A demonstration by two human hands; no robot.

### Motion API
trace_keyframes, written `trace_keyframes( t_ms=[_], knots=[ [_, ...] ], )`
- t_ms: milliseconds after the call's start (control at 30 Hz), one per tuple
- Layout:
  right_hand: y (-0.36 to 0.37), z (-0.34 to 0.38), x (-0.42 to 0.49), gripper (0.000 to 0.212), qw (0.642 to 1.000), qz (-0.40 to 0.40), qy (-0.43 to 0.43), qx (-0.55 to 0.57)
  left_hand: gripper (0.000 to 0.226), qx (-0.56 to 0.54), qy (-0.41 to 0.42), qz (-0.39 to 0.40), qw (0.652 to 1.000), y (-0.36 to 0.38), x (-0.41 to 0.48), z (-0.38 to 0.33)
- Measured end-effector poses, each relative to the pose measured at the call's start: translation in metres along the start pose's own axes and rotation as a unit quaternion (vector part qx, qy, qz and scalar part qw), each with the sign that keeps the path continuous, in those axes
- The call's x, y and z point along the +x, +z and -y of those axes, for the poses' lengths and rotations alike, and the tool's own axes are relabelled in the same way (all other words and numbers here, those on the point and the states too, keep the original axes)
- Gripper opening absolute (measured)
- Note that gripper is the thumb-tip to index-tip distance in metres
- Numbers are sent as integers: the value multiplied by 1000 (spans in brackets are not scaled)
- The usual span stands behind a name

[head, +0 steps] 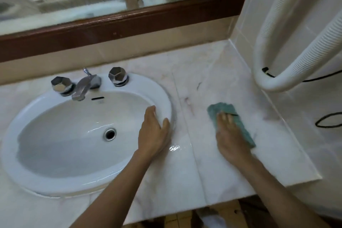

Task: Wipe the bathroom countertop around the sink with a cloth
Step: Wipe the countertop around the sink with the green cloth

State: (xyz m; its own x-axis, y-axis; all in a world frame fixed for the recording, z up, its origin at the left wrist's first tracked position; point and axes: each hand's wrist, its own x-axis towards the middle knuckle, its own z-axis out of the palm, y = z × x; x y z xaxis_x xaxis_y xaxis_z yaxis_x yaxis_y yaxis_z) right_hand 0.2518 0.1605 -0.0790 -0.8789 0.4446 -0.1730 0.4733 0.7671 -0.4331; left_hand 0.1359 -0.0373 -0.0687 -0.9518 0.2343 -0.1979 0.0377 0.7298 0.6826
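Right hand [231,135] flat, fingers pressed together on top of cloth [229,122], pinning it to table [203,83] right of sink [166,102], pinching nothing. Left hand [154,131] spread, empty, braced on sink rim. Best kept: palm pressure even, overlapping strokes toward wall, then round rim; wet patch near front edge probably slippery.

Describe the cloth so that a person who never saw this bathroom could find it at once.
Start from the white oval sink set in the pale marble countertop and look to its right. There the right hand presses flat on the cloth. It is the only teal, soft thing on the marble.
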Motion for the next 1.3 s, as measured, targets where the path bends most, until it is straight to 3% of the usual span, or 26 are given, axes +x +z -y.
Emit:
trace_keyframes(
  t_ms=[67, 100, 233, 333, 467, 633, 767, 933, 1033, 1133, 1300],
  knots=[
    [19, 2, 1, 79, 990, 89, -88, -72, 66, 33, -19, 12, 999, 6, -1, -2],
    [20, 0, 3, 82, 987, 89, -97, -89, 65, 46, -26, 9, 999, 8, 0, -3],
    [21, -18, 32, 59, 977, 23, -140, -161, 65, 72, -30, -14, 997, 11, 2, -4],
    [13, -19, 81, 57, 980, 15, -126, -151, 63, 85, -30, -23, 996, 13, 4, -3],
    [-4, -12, 198, 54, 985, -13, -38, -167, 63, 97, -27, -23, 995, 14, 8, -4],
    [3, 36, 287, 53, 988, 30, -31, -147, 65, 115, -30, -20, 993, 15, 10, -2],
    [19, 61, 238, 53, 985, 51, -91, -135, 66, 114, -32, -10, 993, 16, 10, -1],
    [52, 69, 83, 56, 988, 6, -123, -93, 66, 94, -29, -9, 995, 13, 6, -3],
    [55, 44, -4, 57, 979, 18, -166, -115, 66, 93, -13, -4, 996, 9, 5, -6],
    [36, -10, -27, 56, 966, 38, -200, -159, 64, 93, -25, 0, 995, 10, 5, -5],
    [-7, -85, 30, 55, 984, 3, -72, -165, 64, 86, -28, -6, 996, 11, 5, -5]
  ],
)
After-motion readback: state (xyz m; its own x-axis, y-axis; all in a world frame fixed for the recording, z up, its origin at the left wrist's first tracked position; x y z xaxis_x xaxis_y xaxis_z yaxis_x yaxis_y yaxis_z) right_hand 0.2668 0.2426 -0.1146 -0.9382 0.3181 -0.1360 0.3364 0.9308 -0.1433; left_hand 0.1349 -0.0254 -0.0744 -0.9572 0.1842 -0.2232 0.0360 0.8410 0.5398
